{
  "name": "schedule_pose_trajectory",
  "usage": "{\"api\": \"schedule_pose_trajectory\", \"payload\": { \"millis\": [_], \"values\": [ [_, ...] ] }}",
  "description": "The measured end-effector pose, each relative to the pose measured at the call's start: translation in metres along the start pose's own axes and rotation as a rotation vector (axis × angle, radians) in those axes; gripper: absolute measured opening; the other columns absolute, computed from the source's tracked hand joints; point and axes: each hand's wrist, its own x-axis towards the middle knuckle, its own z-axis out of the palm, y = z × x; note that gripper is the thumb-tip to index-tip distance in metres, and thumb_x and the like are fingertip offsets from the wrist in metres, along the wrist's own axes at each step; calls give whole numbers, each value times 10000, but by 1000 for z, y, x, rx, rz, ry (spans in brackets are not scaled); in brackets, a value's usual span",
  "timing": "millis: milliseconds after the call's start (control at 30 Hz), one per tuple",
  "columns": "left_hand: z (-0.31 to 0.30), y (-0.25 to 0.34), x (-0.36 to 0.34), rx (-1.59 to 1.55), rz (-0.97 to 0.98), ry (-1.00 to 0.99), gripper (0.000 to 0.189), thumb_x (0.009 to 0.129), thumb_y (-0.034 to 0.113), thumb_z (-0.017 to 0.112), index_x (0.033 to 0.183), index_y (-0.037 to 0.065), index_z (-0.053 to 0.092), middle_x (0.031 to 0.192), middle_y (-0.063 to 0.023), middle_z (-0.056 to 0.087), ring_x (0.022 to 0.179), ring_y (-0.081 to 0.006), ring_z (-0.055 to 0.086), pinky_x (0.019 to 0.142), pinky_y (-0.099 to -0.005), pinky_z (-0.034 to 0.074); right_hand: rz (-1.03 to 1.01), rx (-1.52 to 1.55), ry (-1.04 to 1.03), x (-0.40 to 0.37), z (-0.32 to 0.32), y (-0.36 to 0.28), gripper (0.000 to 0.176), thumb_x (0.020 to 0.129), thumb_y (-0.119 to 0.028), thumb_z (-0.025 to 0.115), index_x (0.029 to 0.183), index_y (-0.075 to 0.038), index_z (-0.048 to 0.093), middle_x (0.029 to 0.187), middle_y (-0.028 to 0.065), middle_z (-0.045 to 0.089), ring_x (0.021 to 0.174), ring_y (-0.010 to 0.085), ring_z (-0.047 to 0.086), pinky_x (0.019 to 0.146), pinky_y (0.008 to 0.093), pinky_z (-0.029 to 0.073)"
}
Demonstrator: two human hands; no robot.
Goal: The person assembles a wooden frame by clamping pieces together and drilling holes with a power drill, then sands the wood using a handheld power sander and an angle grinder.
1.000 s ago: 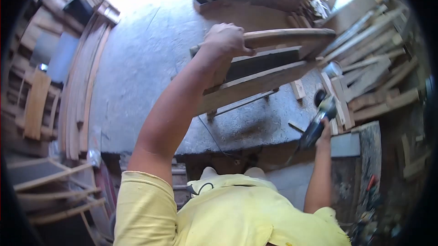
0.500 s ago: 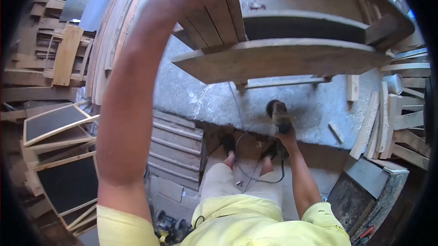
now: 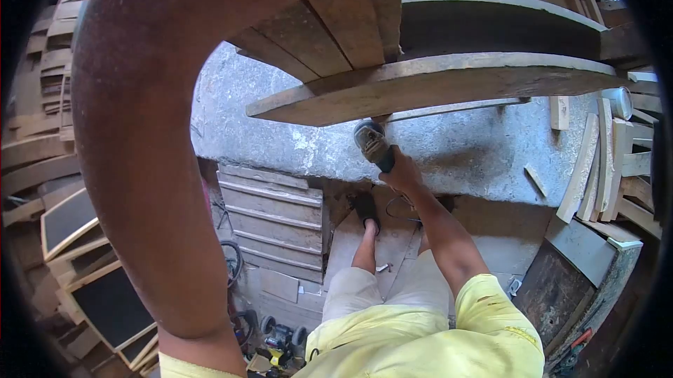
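My right hand (image 3: 403, 171) is wrapped round the body of a handheld angle grinder (image 3: 373, 143). The grinder's round head sits just below the lower edge of a wooden piece of furniture (image 3: 427, 87), overlapping a thin rail there in this view. This piece has long curved boards and a row of slats (image 3: 329, 31) at its left end. My left arm (image 3: 140, 140) reaches up across the left side and over the slats. Its hand lies beyond the top edge, out of view. Beneath the furniture is a rough concrete slab (image 3: 280, 136).
Loose wooden strips (image 3: 589, 168) lean at the right beside a white bucket (image 3: 618, 102). A short offcut (image 3: 535, 182) lies on the slab. Dark-panelled wooden frames (image 3: 112, 301) stand at the lower left, near a slatted wooden panel (image 3: 270, 217). A yellow-black tool (image 3: 284, 343) is by my legs.
My right hand has moved the grinder left and up, from over the slab to the furniture's lower edge. My left arm has come closer to the camera, and its hand has left the view.
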Motion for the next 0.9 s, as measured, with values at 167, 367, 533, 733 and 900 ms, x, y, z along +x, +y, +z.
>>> {"api": "schedule_pose_trajectory", "payload": {
  "millis": [167,367,533,733,900],
  "values": [
    [9,-3,-10,72,22,47,549,688,476,830,1041,81,687,925,-121,718,841,-290,696,805,-397,530,97,-74,-83,15,0,4,732,637,-334,803,1241,-107,457,1049,205,670,1013,402,644,859,495,526],
    [15,-7,-8,125,22,72,578,686,499,823,1063,85,679,932,-120,718,845,-286,698,808,-399,533,137,-29,3,5,-24,28,724,592,-308,806,1204,-101,481,1021,231,674,981,439,639,835,518,513],
    [20,-5,-10,151,19,82,602,685,518,817,1081,88,672,938,-118,718,849,-282,700,810,-401,535,102,79,183,0,-45,86,630,585,-284,800,1126,-82,550,964,205,685,938,414,656,790,501,508],
    [21,-4,-11,182,20,99,632,683,541,810,1102,92,664,945,-117,719,853,-278,703,813,-404,538,143,225,378,11,-59,152,648,591,-323,791,1138,-61,562,999,216,683,949,413,656,810,492,521],
    [21,-4,-11,204,12,108,656,682,561,804,1120,95,658,951,-116,719,857,-274,704,815,-406,540,229,93,283,-1,-44,99,671,603,-320,789,1177,-83,535,1011,204,683,960,411,655,824,492,524]
  ]
}}
